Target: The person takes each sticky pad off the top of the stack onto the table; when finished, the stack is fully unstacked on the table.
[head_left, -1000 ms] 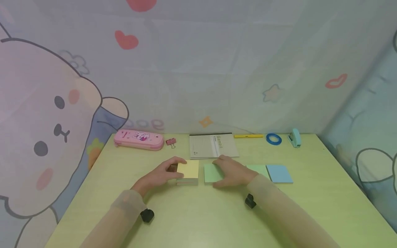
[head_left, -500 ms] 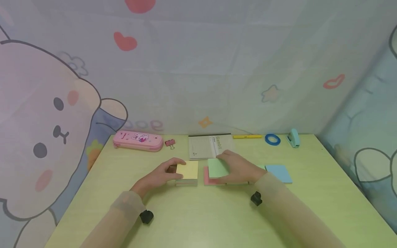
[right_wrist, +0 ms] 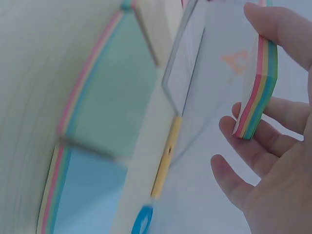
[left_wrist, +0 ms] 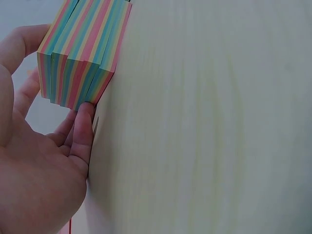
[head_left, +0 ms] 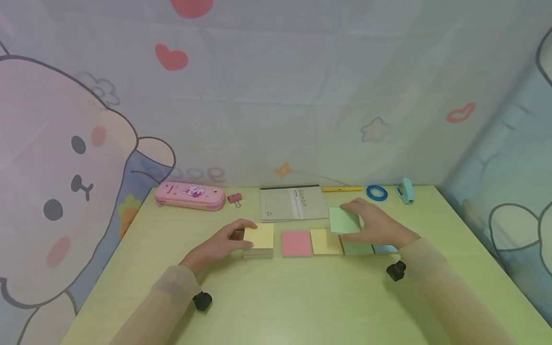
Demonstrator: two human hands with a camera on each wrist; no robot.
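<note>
My left hand (head_left: 219,247) grips a stack of sticky note pads (head_left: 258,236), yellow on top, thumb and fingers at its left side. Striped layers of pink, yellow, green and blue show on the stack's edges in the left wrist view. Raised over the row of pads, my right hand (head_left: 379,226) pinches a green-topped sticky note pad (head_left: 343,220) between thumb and fingers; its striped edge (right_wrist: 258,92) shows in the right wrist view. Below lie a pink pad (head_left: 296,243), a yellow pad (head_left: 324,243), a green pad (head_left: 357,248) and a partly hidden blue pad (head_left: 385,249).
Along the table's back edge lie a pink pencil case (head_left: 189,196), a binder clip (head_left: 235,199), a notebook (head_left: 293,203), a yellow pen (head_left: 342,189), a blue tape ring (head_left: 369,195) and a mint stapler (head_left: 406,191). A patterned curtain (head_left: 258,96) hangs behind.
My right hand has lifted the green-topped pad off the pink one and carried it right, above the green pad in the row. The left hand stays at its stack.
</note>
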